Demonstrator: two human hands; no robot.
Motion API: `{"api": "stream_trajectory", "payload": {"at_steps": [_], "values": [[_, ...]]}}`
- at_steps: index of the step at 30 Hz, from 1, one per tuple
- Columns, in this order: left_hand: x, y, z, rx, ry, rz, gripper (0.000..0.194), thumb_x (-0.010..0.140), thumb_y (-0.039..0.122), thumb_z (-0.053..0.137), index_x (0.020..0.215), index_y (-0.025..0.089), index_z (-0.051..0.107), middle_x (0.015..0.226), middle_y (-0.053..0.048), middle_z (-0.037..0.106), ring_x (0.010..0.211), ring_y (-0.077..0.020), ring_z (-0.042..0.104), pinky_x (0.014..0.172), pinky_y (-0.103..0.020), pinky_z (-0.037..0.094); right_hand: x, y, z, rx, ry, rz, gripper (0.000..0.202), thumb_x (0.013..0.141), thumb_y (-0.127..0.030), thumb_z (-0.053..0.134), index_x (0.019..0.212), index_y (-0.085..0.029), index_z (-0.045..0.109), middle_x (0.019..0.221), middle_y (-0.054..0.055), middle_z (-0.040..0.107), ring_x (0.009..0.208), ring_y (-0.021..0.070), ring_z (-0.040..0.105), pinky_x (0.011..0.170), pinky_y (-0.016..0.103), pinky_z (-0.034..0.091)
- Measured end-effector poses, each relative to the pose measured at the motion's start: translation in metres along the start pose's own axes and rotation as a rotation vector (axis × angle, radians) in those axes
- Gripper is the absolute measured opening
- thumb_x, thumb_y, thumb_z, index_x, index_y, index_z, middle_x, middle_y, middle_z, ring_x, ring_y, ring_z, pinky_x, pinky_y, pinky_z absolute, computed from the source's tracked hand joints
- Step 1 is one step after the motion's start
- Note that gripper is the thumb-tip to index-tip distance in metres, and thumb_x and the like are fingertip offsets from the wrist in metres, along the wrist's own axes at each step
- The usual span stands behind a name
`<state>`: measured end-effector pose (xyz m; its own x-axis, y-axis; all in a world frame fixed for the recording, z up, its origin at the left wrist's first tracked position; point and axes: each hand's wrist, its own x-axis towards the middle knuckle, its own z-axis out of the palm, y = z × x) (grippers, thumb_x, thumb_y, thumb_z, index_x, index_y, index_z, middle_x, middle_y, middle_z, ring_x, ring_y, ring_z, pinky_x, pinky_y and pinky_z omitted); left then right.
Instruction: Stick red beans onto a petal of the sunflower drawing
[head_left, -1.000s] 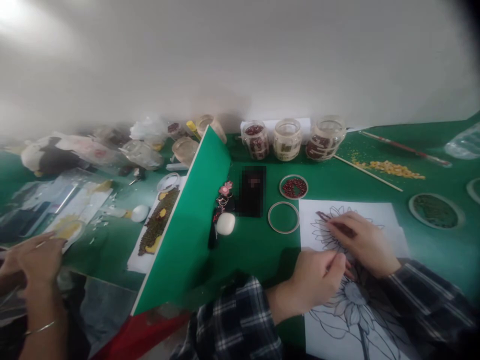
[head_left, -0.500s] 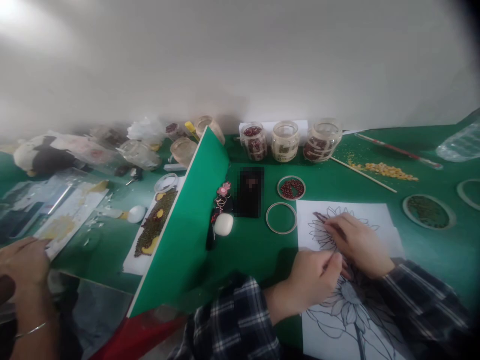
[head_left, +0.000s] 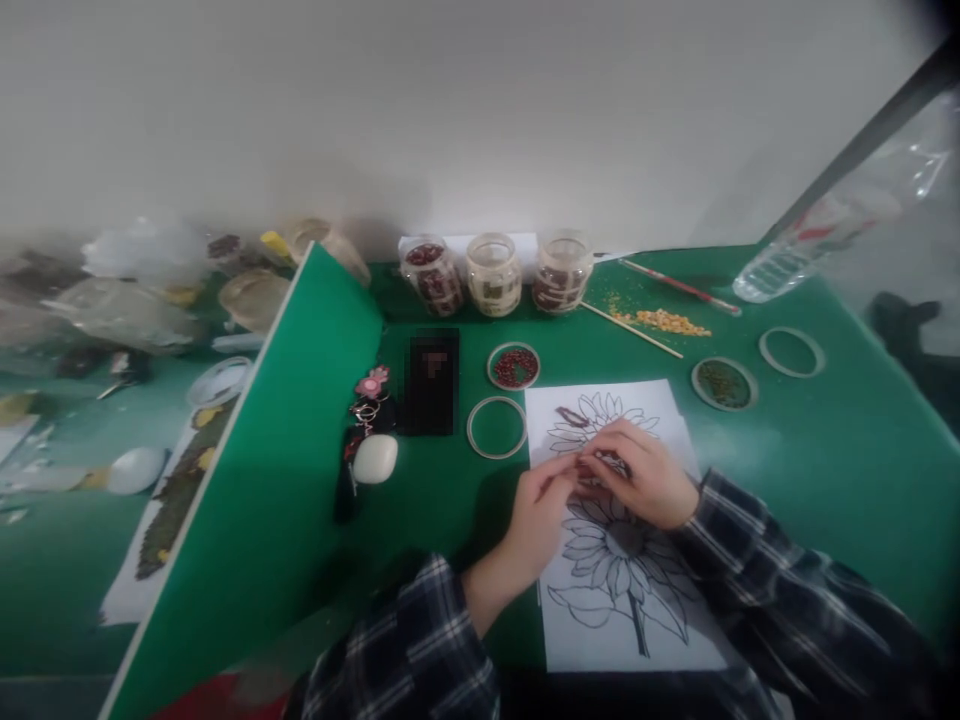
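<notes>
A white sheet (head_left: pixel 559 640) printed with sunflower outlines lies on the green table. Dark red beans (head_left: pixel 572 416) line one petal of the upper flower. Over that flower my left hand (head_left: pixel 534 515) and my right hand (head_left: pixel 641 475) meet at the fingertips, both pinched closed; whatever is between the fingers is too small to make out. Behind the sheet's left corner sits a shallow lid of red beans (head_left: pixel 514 367), with an open ring lid (head_left: pixel 496 427) in front of it.
Three jars (head_left: pixel 493 275) stand along the wall. Yellow grains (head_left: pixel 667 322), a stick (head_left: pixel 634 330), a brush (head_left: pixel 682 287), a dish of green beans (head_left: pixel 722 383) and a bottle (head_left: pixel 772 270) are at right. Left are a phone (head_left: pixel 431 385), keys (head_left: pixel 367 410) and a green divider (head_left: pixel 277 430).
The view has turned right, and the other person's hand has left it. My right hand has drawn back from the beaned petal, and my hands now touch at the fingertips.
</notes>
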<state>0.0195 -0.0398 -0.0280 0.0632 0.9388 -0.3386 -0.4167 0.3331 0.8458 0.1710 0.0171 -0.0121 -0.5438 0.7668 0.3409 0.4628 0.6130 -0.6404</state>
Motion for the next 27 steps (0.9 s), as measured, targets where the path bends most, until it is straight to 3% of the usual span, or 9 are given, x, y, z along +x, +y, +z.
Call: {"api": "stream_trajectory", "payload": {"at_steps": [7, 15, 22, 27], "values": [[0.0001, -0.0006, -0.0031, 0.054, 0.028, -0.026, 0.025, 0.078, 0.026, 0.055, 0.092, 0.014, 0.072, 0.083, -0.006, 0.075, 0.067, -0.0206, 0.07, 0.073, -0.037, 0.058, -0.0013, 0.0007, 0.0011, 0.178, 0.056, 0.101, 0.009, 0.087, -0.026, 0.063, 0.087, -0.021, 0.069, 0.081, 0.004, 0.065, 0.068, 0.0136, 0.059, 0.058, 0.028, 0.052], [-0.0004, -0.003, -0.0075, -0.118, -0.007, -0.054, 0.029, 0.074, 0.035, 0.065, 0.093, 0.014, 0.072, 0.085, -0.007, 0.075, 0.067, -0.0239, 0.072, 0.073, -0.042, 0.058, -0.0037, 0.004, -0.0044, 0.068, 0.11, -0.12, 0.011, 0.088, -0.026, 0.063, 0.094, -0.026, 0.072, 0.081, 0.002, 0.068, 0.073, 0.0144, 0.062, 0.064, 0.03, 0.054], [-0.001, 0.0047, -0.0049, 0.194, 0.004, -0.049, 0.034, 0.079, 0.046, 0.064, 0.084, 0.014, 0.072, 0.07, -0.005, 0.073, 0.057, -0.0204, 0.069, 0.057, -0.031, 0.056, -0.0051, 0.005, -0.0066, 0.012, 0.104, -0.186, 0.011, 0.087, -0.028, 0.064, 0.094, -0.027, 0.073, 0.078, 0.002, 0.067, 0.071, 0.0139, 0.061, 0.064, 0.029, 0.053], [-0.0005, -0.0003, -0.0074, 0.299, 0.015, 0.033, 0.031, 0.085, 0.045, 0.059, 0.087, 0.016, 0.07, 0.075, -0.003, 0.073, 0.056, -0.0168, 0.069, 0.057, -0.027, 0.055, -0.0034, 0.0043, -0.0048, 0.062, 0.089, -0.138, 0.011, 0.086, -0.031, 0.065, 0.09, -0.025, 0.074, 0.079, 0.003, 0.068, 0.072, 0.0151, 0.062, 0.065, 0.031, 0.054]]}}
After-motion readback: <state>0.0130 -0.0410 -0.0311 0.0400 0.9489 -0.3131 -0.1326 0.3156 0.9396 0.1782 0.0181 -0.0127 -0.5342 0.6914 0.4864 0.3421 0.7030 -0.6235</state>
